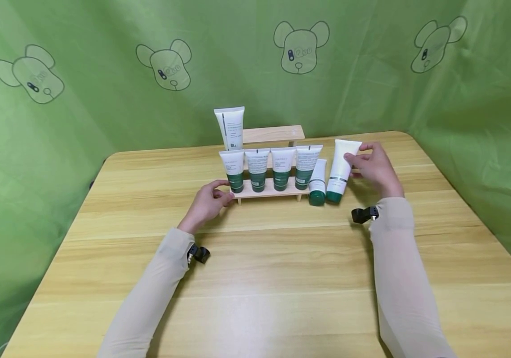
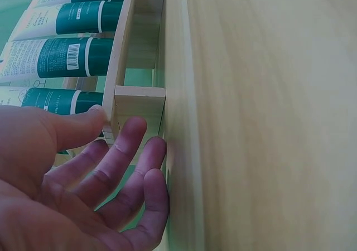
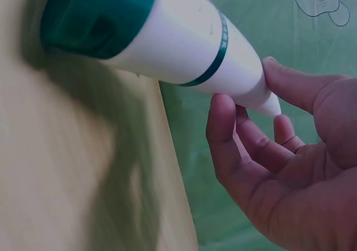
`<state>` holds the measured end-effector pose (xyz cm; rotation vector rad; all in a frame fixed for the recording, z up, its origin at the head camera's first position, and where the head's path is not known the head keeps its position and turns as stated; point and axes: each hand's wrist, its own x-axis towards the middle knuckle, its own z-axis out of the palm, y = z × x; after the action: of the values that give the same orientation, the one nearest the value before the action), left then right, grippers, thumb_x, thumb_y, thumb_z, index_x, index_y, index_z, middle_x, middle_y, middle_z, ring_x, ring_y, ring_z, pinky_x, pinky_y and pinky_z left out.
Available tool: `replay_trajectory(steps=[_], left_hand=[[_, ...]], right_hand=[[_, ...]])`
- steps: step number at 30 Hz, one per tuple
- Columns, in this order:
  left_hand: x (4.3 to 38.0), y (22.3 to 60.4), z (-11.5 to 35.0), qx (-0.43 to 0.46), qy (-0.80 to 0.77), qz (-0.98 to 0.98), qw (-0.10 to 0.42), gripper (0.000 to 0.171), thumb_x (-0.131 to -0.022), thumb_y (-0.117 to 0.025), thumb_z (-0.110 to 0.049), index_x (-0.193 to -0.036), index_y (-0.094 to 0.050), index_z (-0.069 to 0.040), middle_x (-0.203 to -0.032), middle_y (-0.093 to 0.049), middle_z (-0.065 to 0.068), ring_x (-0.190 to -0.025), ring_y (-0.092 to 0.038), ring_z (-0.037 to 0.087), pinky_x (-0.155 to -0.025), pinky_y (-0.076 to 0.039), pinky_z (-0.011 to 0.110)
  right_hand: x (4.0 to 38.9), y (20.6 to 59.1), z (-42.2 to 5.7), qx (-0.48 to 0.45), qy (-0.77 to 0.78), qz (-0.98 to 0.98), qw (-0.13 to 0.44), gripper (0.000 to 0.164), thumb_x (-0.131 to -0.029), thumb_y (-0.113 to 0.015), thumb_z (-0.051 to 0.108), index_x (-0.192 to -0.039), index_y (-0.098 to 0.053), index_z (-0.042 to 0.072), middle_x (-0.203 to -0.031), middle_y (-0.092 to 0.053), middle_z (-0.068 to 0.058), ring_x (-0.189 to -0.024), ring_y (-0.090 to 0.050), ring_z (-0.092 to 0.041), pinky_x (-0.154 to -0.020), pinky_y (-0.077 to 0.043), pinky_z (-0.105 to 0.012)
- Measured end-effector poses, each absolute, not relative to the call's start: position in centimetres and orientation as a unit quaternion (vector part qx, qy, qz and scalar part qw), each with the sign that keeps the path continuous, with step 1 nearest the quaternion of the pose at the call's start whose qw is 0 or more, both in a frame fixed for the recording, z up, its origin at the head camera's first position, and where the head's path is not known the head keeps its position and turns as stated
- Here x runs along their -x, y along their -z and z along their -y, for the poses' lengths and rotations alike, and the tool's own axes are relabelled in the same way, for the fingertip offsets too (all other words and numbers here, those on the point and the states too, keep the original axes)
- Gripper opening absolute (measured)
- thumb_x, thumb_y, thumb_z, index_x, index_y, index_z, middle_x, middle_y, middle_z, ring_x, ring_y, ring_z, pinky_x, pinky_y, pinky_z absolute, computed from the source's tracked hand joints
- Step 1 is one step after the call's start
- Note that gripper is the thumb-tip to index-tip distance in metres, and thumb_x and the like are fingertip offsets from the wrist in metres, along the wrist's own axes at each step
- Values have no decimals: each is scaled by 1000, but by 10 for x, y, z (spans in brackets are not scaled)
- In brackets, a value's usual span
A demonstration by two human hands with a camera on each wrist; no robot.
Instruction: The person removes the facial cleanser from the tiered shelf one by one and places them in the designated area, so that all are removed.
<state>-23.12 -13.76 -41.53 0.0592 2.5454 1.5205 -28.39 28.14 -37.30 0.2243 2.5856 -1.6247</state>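
Observation:
My left hand (image 1: 207, 203) holds the left end of a small stepped wooden display rack (image 1: 270, 192), its thumb at the front corner of the lowest shelf. In the left wrist view the other fingers curl beside the shelf's end and leg. Several small white-and-green squeeze tubes (image 1: 281, 167) stand caps down along that shelf. With thumb and fingers, my right hand (image 1: 375, 168) pinches a larger white squeeze tube (image 1: 343, 166) near its flat end. This tube leans, green cap (image 3: 100, 19) downward, right of the rack. Between it and the rack is another white tube (image 1: 317, 179), also cap down.
A tall white tube (image 1: 231, 127) stands at the rack's left, behind the front row. The rack's top shelf (image 1: 273, 134) rises at the back. Green curtains (image 1: 246, 59) with bear-head outlines hang behind the light wooden table (image 1: 255, 278).

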Motion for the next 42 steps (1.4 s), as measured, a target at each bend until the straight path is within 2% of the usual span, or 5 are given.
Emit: replay_trajectory(steps=[10,19,25,33,42], left_hand=[[232,417,138,-19,-514,-853,86,43,-101,-67,-20,-142,-57,-12,-102,-74,15,-86,-66,24,-59,-44,25],[231,416,138,-19,-513,-854,88,43,-101,-67,-21,-142,-57,-12,-102,-74,14,-84,-65,22,-58,-44,25],[231,417,138,-19,-511,-855,87,43,-101,-67,-21,-142,-57,-12,-101,-74,14,-82,-64,23,-57,-44,25],[231,417,138,-18,-507,-857,88,44,-101,-67,-21,-143,-56,-12,-101,-73,14,-83,-64,22,-59,-45,25],[231,417,138,-19,-509,-856,86,44,-101,-67,-22,-143,-56,-13,-100,-74,14,-81,-64,22,-57,-43,25]], right_hand=[[285,386,-282,-79,527,-843,75,70,-104,-59,38,-150,-21,2,-124,-55,-17,-84,-66,-12,-89,-58,-35],[289,398,-279,-97,526,-840,98,70,-103,-61,40,-149,-25,1,-118,-57,-14,-81,-64,-12,-76,-57,-27],[290,401,-278,-103,527,-837,108,68,-104,-59,40,-148,-26,0,-111,-61,-11,-81,-62,-13,-73,-55,-27],[293,406,-278,-109,519,-840,117,70,-104,-56,43,-151,-25,1,-127,-57,-19,-87,-63,-15,-76,-55,-26],[292,404,-279,-107,511,-841,142,75,-104,-56,44,-156,-24,0,-125,-55,-17,-86,-63,-13,-78,-56,-26]])
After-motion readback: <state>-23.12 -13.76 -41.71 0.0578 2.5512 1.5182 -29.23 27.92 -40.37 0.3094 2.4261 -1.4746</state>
